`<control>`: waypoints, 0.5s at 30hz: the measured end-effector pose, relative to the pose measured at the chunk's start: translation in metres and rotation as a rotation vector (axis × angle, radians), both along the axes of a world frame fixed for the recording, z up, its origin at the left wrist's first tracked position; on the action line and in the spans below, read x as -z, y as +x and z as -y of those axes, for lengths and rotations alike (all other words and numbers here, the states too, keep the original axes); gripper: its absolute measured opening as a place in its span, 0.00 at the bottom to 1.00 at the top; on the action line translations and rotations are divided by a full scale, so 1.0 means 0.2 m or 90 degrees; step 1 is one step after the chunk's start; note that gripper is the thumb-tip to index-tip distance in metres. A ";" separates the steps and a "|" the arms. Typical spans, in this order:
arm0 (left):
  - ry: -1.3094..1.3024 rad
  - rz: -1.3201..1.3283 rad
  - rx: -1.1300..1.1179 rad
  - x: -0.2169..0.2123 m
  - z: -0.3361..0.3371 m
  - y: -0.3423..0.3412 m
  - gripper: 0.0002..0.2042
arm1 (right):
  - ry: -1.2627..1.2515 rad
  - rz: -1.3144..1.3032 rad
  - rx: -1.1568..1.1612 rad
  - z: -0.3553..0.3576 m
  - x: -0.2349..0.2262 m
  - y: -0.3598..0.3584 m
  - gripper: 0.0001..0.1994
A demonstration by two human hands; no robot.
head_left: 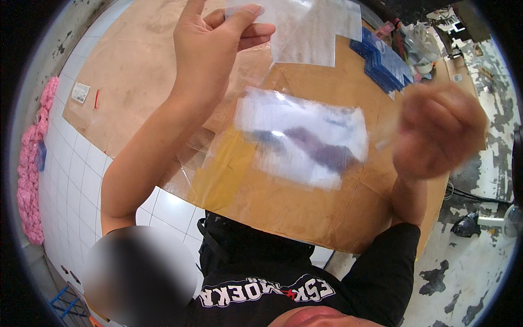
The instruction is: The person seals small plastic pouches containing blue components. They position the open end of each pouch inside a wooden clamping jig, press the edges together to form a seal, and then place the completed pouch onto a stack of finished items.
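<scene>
Pink bundle (30, 185) beside white floor tiles (76, 188); blue rack (67, 306) lower left

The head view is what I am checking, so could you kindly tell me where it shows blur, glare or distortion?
Head view: the right hand is smeared, probably by motion, while the left hand looks sharper; head view: white glare streaks the clear plastic at centre; head view: floor tiles curve near the dark rim, and a round patch lower left is blurred.
</scene>
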State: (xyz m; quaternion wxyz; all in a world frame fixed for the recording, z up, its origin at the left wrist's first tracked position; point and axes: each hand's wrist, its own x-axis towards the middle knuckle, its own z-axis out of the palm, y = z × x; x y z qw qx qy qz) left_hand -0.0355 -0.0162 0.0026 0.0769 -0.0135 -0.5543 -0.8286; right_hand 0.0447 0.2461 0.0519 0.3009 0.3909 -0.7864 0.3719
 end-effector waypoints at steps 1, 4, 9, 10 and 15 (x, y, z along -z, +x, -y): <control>0.003 0.012 -0.007 0.01 0.02 0.00 0.29 | 0.058 0.064 0.012 0.03 0.04 -0.02 0.07; 0.014 -0.005 0.025 0.02 0.02 -0.01 0.26 | 0.267 0.165 0.050 0.26 0.12 -0.10 0.07; -0.038 -0.051 0.125 0.04 -0.01 0.02 0.13 | 0.331 -0.004 0.020 0.30 0.33 -0.17 0.08; -0.041 -0.045 0.144 0.02 -0.02 0.05 0.13 | 0.328 -0.029 0.018 0.29 0.31 -0.14 0.08; -0.045 -0.027 0.270 0.00 -0.05 0.14 0.12 | 0.195 -0.147 0.100 0.29 0.11 -0.01 0.10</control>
